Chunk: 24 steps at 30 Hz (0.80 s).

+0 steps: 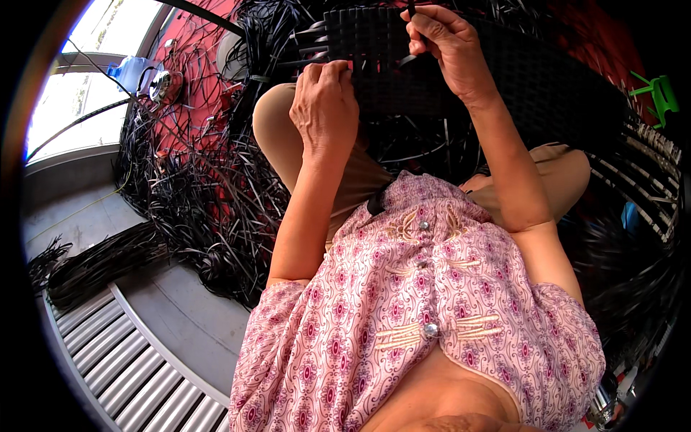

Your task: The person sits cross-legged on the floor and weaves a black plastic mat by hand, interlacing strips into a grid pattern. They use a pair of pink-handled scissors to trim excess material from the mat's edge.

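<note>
A dark woven panel (371, 47) of flat black strips stands beyond my lap, with loose strip ends (311, 43) at its left side. My left hand (327, 108) is back-up at the panel's lower left, fingers curled and pressed together; whatever lies under them is hidden. To the right and a little higher, my right hand (453, 54) pinches a thin black strip (411, 9) between thumb and fingers. Another short strip end (410, 60) sticks out just below those fingers.
Tangled black strips (209, 209) heap at my left over a red floor covering (191, 43). A bundle of strips (108, 263) lies near a slatted metal piece (137, 367). At far right are a green plastic object (658, 97) and a slatted frame (648, 169).
</note>
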Tool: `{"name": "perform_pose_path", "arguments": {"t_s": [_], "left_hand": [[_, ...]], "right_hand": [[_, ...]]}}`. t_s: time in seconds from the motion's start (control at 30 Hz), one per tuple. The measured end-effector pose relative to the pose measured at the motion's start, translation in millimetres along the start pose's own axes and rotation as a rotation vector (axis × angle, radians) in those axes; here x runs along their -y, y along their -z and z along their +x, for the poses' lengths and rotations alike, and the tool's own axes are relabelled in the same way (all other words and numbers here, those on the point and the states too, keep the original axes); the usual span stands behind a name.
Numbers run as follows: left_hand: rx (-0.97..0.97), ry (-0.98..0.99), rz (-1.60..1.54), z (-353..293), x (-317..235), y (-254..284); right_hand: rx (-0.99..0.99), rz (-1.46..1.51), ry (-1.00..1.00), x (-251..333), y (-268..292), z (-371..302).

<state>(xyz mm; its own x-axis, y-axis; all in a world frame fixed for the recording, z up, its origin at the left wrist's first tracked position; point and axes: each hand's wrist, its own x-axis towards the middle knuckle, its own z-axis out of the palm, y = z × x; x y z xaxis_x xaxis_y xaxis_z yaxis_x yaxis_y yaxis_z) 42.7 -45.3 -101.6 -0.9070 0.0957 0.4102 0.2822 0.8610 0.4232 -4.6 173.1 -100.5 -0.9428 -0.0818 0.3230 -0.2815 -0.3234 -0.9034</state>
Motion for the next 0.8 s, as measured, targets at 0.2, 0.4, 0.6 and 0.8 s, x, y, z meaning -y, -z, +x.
{"name": "perform_pose_path", "arguments": {"t_s": [0.2, 0.4, 0.6, 0.8], "left_hand": [[0.094, 0.118, -0.138, 11.3, 5.4, -38.6], [0.093, 0.098, 0.056, 19.4, -12.6, -46.3], [0.124, 0.105, 0.091, 22.2, -12.7, -48.4], [0.088, 0.140, -0.015, 17.8, -13.3, -51.8]], "right_hand": [[0.033, -0.312, -0.067, 0.4, 1.6, -20.3], [0.049, -0.741, -0.084, -3.4, -7.4, -31.4], [0.025, -1.044, 0.068, -17.9, -11.9, -33.6], [-0.020, -1.148, 0.026, -21.2, -19.0, -35.0]]}}
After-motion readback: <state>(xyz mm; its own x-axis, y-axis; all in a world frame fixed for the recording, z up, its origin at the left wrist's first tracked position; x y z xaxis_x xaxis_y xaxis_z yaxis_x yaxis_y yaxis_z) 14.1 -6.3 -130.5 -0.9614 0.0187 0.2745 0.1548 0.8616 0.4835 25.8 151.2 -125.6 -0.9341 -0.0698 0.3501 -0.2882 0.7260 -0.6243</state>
